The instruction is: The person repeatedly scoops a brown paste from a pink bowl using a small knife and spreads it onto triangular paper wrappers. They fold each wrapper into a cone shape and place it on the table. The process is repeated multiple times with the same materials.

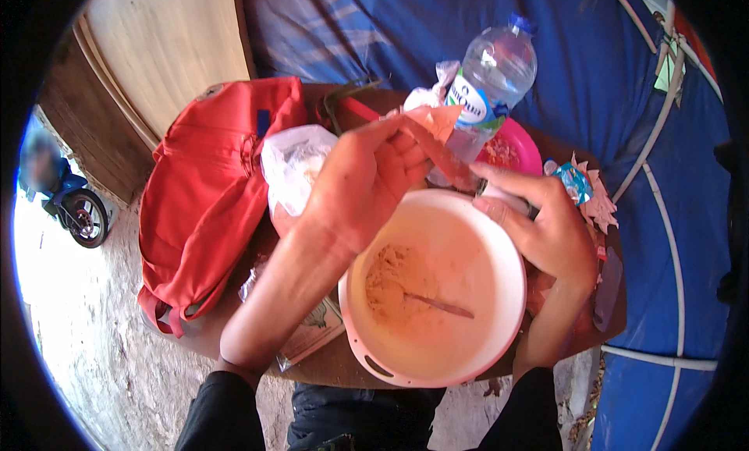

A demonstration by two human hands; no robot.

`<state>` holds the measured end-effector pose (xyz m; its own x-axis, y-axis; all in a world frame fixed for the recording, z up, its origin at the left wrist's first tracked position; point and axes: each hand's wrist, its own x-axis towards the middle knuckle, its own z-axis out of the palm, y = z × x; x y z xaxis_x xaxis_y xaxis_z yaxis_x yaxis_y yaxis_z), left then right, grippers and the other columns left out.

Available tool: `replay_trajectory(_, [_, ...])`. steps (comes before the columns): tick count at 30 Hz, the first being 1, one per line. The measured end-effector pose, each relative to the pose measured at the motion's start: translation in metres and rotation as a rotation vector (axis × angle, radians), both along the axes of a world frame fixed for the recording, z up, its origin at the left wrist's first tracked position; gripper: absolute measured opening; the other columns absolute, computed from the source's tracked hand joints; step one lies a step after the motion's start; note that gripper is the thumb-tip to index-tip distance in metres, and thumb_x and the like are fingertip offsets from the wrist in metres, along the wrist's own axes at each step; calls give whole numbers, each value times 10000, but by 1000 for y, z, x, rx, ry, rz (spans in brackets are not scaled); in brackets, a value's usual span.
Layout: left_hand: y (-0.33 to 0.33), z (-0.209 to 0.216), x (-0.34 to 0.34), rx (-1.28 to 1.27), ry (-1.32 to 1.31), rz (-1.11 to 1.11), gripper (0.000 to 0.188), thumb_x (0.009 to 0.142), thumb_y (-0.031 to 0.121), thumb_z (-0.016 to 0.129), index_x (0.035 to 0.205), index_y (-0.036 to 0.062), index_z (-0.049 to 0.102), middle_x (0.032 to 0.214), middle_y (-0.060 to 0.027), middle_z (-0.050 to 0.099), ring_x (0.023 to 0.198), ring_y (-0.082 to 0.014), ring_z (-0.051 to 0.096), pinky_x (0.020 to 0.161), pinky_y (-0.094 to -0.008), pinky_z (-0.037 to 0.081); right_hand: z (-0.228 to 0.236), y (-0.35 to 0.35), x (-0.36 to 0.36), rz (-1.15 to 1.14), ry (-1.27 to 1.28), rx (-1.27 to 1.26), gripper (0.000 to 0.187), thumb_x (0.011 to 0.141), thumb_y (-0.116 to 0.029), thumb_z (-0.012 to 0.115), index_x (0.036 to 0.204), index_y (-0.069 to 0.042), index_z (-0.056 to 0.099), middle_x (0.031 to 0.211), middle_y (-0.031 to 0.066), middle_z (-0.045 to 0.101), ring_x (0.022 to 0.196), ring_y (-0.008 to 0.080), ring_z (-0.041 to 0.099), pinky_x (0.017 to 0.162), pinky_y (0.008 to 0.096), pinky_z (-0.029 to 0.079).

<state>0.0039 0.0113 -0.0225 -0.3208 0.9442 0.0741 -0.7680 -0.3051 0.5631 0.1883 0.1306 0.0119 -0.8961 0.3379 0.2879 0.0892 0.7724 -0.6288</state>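
My right hand (550,229) is closed round the pale handle of a knife (446,161). Its reddish-brown blade slants up and left to the fingers of my left hand (367,174). That hand is palm up and open, its fingers stretched out beside the blade; whether blade and skin touch is unclear. Both hands are over the far rim of a large white basin (511,310). Tan flour-like powder (394,275) lies in its left part, and a utensil handle, perhaps a spoon's (445,305), sticks out of it.
Behind the basin stand a large clear water bottle (499,65) and a pink plate (529,150) with reddish bits. A white plastic bag (292,158) and red backpack (211,193) are left. Crumpled wrappers (581,184) lie right, by a blue tarp (663,240). A motorbike (78,209) stands far left.
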Motion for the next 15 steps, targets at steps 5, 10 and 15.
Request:
replay_trajectory(5, [8,-11,-14,-70,43,173,387,1049,148,330,1309,-117,442,1320,-258,543,1234,-322,549,1094,-411,430,15,7,14,57,-194,-188,345,884,-74,681,1203,48,636,913,68,685,858,68,600,780,231,491])
replay_trajectory(10, [12,-19,-27,56,39,254,308,1035,146,357,1230,-61,475,1128,-211,627,1101,-315,629,1014,-418,492,12,14,26,144,-343,-179,357,855,-67,701,1190,42,643,992,129,726,914,93,635,817,258,512])
replay_trajectory(15, [9,-18,-23,-38,33,249,355,1033,157,381,1310,-61,423,1197,-222,591,1153,-333,598,1029,-435,484,7,16,24,148,-316,-79,305,851,-81,708,1126,31,639,1015,112,692,963,97,617,865,281,496])
